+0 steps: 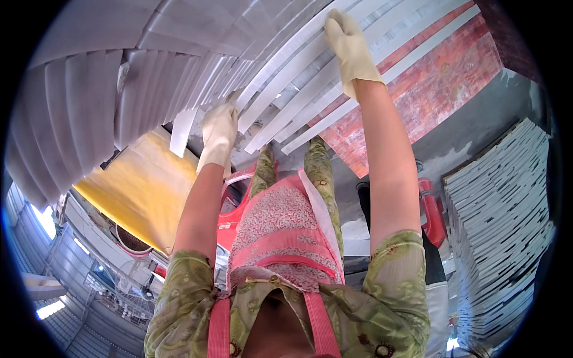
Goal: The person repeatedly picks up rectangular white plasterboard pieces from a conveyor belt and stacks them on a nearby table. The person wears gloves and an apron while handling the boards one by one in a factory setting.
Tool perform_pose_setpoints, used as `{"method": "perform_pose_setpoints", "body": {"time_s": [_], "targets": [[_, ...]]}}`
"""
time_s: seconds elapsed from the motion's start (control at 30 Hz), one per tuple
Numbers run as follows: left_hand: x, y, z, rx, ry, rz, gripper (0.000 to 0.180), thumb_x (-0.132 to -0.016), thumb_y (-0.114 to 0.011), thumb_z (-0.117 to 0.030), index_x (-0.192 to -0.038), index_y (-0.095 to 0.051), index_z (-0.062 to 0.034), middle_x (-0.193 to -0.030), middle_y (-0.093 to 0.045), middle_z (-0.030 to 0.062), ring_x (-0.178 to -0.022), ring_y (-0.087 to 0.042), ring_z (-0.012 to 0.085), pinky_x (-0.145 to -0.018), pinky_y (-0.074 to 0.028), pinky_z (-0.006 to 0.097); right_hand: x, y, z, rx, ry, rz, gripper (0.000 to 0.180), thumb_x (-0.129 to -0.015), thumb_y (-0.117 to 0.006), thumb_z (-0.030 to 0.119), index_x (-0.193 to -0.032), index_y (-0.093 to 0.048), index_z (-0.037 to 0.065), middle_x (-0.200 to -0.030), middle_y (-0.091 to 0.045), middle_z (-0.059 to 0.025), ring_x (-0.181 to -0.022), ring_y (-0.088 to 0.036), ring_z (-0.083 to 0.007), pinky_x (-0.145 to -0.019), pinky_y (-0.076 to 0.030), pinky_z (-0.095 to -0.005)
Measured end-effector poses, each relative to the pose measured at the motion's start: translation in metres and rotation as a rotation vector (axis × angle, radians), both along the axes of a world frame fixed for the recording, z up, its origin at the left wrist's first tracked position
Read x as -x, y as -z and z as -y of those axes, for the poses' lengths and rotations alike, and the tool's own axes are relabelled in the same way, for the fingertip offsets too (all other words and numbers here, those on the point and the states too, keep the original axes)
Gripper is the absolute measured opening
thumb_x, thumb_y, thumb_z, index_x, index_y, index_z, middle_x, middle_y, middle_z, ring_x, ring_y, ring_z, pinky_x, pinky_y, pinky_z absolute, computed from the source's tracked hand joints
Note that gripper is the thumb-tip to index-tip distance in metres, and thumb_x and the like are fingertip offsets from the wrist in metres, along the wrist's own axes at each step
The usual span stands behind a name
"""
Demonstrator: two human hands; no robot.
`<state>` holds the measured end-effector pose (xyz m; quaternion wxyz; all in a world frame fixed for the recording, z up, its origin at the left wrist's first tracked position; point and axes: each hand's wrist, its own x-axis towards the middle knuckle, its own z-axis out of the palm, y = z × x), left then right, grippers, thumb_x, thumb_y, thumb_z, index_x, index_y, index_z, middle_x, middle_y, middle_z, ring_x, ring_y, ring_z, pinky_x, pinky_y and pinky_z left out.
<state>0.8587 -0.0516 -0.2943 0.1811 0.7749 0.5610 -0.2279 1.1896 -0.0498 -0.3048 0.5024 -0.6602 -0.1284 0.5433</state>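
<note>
Above a red, mottled tabletop (441, 77), long white strips (310, 98) lie fanned side by side, their far ends running out past the dark rim of the view. The right hand (351, 48), in a pale yellowish glove, rests flat on the upper strips with its fingers (335, 24) stretched out and close together, pressing down and not closed around anything. The left hand (218, 132), gloved the same way, sits lower at the near ends of the strips; its fingers curl down and seem to pinch one strip end at its upper edge, though the glove hides the contact and how firm the hold is cannot be told. Just left of that hand a short white strip (181, 132) hangs down over a yellow sheet (140, 188).

To the left, a large bank of grey-white strips (89, 101) curves with the lens. At the right, a tall stack of flat grey sheets (507, 221) is partly cut off by the rim. Below the hands the person's pink patterned apron (283, 227) and green sleeves cover the middle, hiding most of a red plastic seat (433, 212) and the floor.
</note>
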Motion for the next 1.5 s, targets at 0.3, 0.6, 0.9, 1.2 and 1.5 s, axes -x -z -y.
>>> {"method": "perform_pose_setpoints", "body": {"time_s": [0.3, 0.6, 0.9, 1.2, 1.5], "targets": [[-0.007, 0.017, -0.001, 0.019, 0.022, -0.031, 0.016, -0.094, -0.06, -0.021, -0.098, -0.074, -0.0135, -0.104, -0.073, 0.0112, -0.101, -0.069, 0.0356, -0.087, -0.055, 0.048, -0.007, -0.019, 0.038, -0.076, 0.081, 0.028, 0.058, -0.103, -0.054, 0.025, -0.154, -0.042, -0.001, -0.155, -0.05, -0.0164, -0.143, -0.048, -0.0258, -0.119, -0.036, -0.0365], [0.01, 0.025, -0.004, 0.005, 0.1, 0.137, 0.029, -0.099, -0.058, -0.035, -0.096, -0.065, -0.0071, -0.102, -0.069, 0.018, -0.1, -0.066, 0.0404, -0.088, -0.051, 0.051, 0.006, -0.023, 0.116, -0.003, 0.284, -0.001, 0.05, -0.106, -0.056, 0.022, -0.149, -0.048, -0.001, -0.14, -0.06, -0.0143, -0.125, -0.061, -0.024, -0.109, -0.048, -0.0362], [0.035, 0.065, -0.006, 0.008, 0.09, 0.267, 0.026, -0.098, -0.059, -0.029, -0.095, -0.07, -0.0062, -0.1, -0.071, 0.0189, -0.099, -0.067, 0.0413, -0.088, -0.052, 0.052, 0.061, 0.014, 0.238, 0.169, 0.404, -0.143, 0.048, -0.108, -0.053, 0.018, -0.152, -0.043, 0.002, -0.143, -0.058, -0.0169, -0.127, -0.06, -0.0267, -0.106, -0.052, -0.0374], [0.008, 0.042, 0.001, -0.088, 0.068, 0.231, 0.025, -0.099, -0.058, -0.027, -0.091, -0.07, -0.0077, -0.099, -0.072, 0.0162, -0.097, -0.068, 0.0397, -0.087, -0.053, 0.052, 0.082, -0.011, 0.258, 0.264, 0.425, -0.219, 0.052, -0.108, -0.05, 0.017, -0.154, -0.038, -0.002, -0.15, -0.052, -0.0211, -0.134, -0.057, -0.0304, -0.113, -0.048, -0.0388], [-0.006, 0.028, 0.007, -0.005, -0.041, 0.184, 0.026, -0.099, -0.059, -0.03, -0.1, -0.069, -0.0056, -0.109, -0.071, 0.0171, -0.106, -0.067, 0.0386, -0.092, -0.053, 0.052, 0.081, -0.019, 0.262, 0.32, 0.428, -0.21, 0.051, -0.107, -0.052, 0.016, -0.152, -0.041, -0.003, -0.145, -0.056, -0.0186, -0.13, -0.059, -0.0283, -0.108, -0.05, -0.0379]]}}
